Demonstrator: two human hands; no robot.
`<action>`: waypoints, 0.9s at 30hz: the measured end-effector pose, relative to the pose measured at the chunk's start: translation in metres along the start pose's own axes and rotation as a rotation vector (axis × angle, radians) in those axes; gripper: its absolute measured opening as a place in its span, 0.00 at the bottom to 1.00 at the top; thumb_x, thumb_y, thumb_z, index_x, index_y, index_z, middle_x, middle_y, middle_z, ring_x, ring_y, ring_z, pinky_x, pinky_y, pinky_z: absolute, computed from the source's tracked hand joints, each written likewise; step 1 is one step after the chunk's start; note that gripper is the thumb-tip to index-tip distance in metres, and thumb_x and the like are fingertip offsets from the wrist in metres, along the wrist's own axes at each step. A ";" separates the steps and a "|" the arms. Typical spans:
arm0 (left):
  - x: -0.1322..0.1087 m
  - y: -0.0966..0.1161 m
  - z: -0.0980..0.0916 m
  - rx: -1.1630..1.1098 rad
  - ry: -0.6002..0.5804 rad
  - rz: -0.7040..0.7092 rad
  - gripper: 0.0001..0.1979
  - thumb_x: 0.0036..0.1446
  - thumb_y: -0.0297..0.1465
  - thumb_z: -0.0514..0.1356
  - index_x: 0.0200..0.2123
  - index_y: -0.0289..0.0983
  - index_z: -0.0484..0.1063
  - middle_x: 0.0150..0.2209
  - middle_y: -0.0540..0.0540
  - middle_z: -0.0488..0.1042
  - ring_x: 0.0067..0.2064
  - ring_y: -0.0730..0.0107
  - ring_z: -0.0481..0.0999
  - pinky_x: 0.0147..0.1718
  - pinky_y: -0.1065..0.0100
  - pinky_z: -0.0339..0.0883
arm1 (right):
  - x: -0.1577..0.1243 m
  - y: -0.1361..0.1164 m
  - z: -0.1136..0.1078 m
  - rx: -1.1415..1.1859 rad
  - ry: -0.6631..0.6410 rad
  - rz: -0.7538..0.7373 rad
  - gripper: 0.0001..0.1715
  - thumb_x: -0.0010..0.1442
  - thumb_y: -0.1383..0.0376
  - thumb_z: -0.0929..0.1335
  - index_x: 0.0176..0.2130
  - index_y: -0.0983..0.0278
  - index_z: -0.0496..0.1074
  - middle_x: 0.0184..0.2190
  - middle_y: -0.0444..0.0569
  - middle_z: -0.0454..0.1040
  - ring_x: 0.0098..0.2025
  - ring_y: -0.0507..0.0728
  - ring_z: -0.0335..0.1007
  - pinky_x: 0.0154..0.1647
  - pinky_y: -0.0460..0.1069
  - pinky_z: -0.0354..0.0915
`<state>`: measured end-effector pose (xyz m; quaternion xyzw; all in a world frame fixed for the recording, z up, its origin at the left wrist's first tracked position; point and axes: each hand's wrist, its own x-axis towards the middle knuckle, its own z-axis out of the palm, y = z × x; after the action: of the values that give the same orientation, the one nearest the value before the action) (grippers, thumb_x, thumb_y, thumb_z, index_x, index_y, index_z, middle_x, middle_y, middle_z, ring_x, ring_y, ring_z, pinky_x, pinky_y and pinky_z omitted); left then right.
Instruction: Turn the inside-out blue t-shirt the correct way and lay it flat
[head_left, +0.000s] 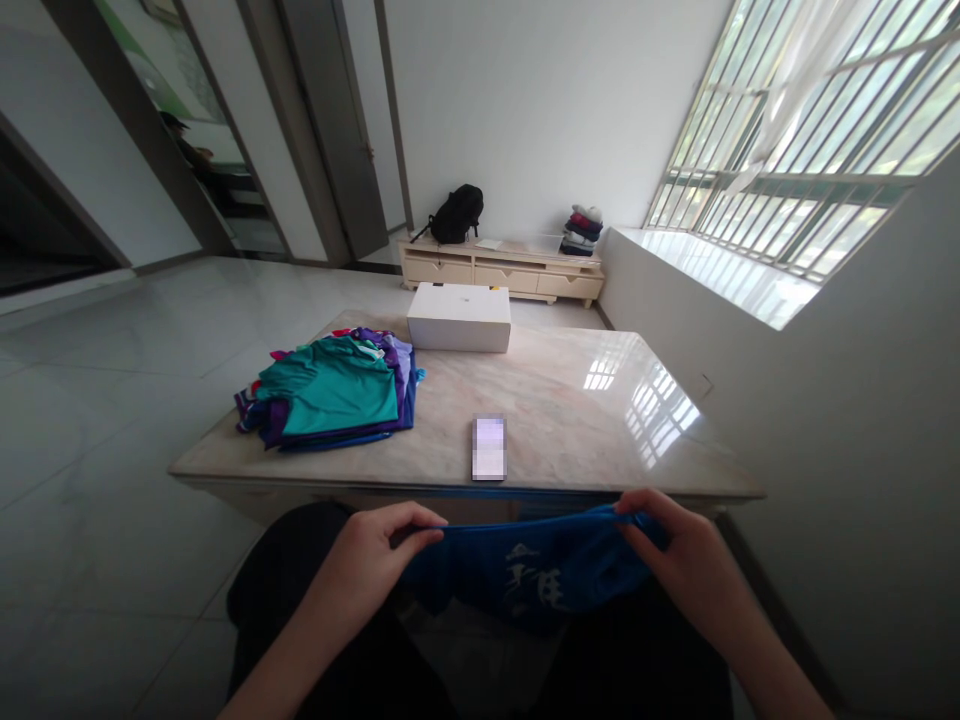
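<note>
A blue garment with white lettering (536,575) hangs stretched between my two hands, below the near edge of the marble table (570,400). My left hand (375,565) pinches its left edge with the fingers curled shut. On the other side, my right hand (679,550) grips the right edge the same way. The cloth sags over my lap. A pile of teal, purple and blue garments (334,390) lies on the table's left part.
A phone (489,447) lies near the table's front edge. A white box (459,317) stands at its far side. Behind, a low cabinet (502,270) carries a black backpack (456,213) and folded clothes (582,232). A barred window is on the right.
</note>
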<state>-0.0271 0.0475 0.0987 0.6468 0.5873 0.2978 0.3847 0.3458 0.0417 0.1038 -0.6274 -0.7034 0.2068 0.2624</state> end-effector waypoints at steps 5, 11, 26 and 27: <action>-0.009 0.011 -0.007 -0.046 0.034 0.003 0.09 0.58 0.40 0.66 0.34 0.43 0.84 0.40 0.47 0.85 0.45 0.57 0.82 0.49 0.64 0.72 | -0.008 -0.009 -0.007 -0.229 -0.057 -0.077 0.06 0.62 0.64 0.66 0.40 0.56 0.72 0.28 0.41 0.79 0.28 0.56 0.76 0.29 0.47 0.65; -0.019 0.017 -0.023 -0.310 -0.028 -0.093 0.15 0.57 0.45 0.68 0.36 0.40 0.81 0.38 0.47 0.83 0.40 0.63 0.81 0.39 0.71 0.73 | -0.020 -0.019 -0.033 -0.314 -0.044 -0.273 0.06 0.61 0.67 0.69 0.39 0.55 0.73 0.36 0.43 0.82 0.33 0.56 0.78 0.32 0.46 0.66; -0.024 0.023 -0.022 0.133 0.261 0.167 0.12 0.64 0.44 0.61 0.39 0.42 0.77 0.35 0.50 0.81 0.37 0.65 0.81 0.38 0.74 0.73 | -0.001 -0.041 -0.059 0.134 -0.469 -0.235 0.10 0.58 0.59 0.77 0.34 0.60 0.75 0.36 0.44 0.80 0.39 0.56 0.76 0.42 0.48 0.68; -0.024 0.024 -0.023 0.151 0.257 0.180 0.12 0.64 0.44 0.60 0.38 0.42 0.77 0.35 0.51 0.81 0.37 0.65 0.81 0.38 0.74 0.73 | -0.001 -0.042 -0.060 0.149 -0.483 -0.221 0.12 0.57 0.57 0.77 0.34 0.60 0.75 0.36 0.44 0.80 0.39 0.57 0.75 0.42 0.48 0.68</action>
<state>-0.0368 0.0267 0.1323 0.6804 0.5921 0.3662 0.2288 0.3511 0.0329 0.1766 -0.4581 -0.7927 0.3719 0.1535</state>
